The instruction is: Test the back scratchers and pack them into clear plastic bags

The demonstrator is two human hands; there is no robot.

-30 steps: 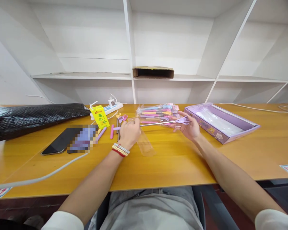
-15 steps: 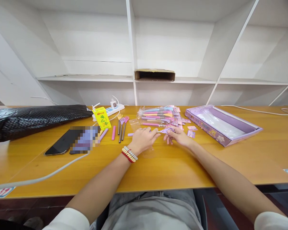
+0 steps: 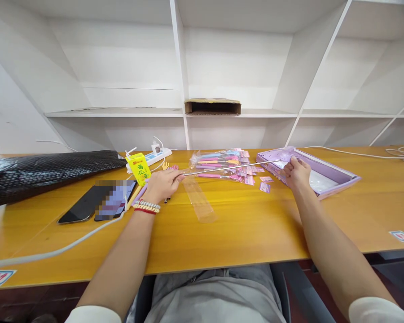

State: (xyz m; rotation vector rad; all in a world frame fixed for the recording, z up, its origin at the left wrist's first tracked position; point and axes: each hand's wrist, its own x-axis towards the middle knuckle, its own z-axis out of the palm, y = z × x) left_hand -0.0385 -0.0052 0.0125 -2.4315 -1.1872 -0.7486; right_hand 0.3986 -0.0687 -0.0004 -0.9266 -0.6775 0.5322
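A telescopic back scratcher (image 3: 232, 168) is stretched out between my hands, its thin metal rod drawn long and slightly raised to the right. My left hand (image 3: 163, 185) is closed round its left end, hiding the handle. At the other end, my right hand (image 3: 296, 174) makes a fist that covers the claw head, just over the near side of a purple display box (image 3: 340, 186). Below the rod lies a clear plastic sleeve (image 3: 199, 202). Several wrapped back scratchers (image 3: 218, 161) are heaped behind it. Loose scratcher claws (image 3: 170, 167) peek out behind my left hand.
Small printed cards (image 3: 265, 187) lie right of the heap. At left are a yellow drink carton (image 3: 138, 168), a power strip (image 3: 158, 156), phones (image 3: 77, 208), a white cable and a black bubble-wrap bag (image 3: 54, 175). A cardboard box (image 3: 212, 107) sits on the shelf.
My hands have moved far apart, the left one leftward and the right one rightward and up. The back scratcher's rod has lengthened between them. The clear sleeve is now uncovered.
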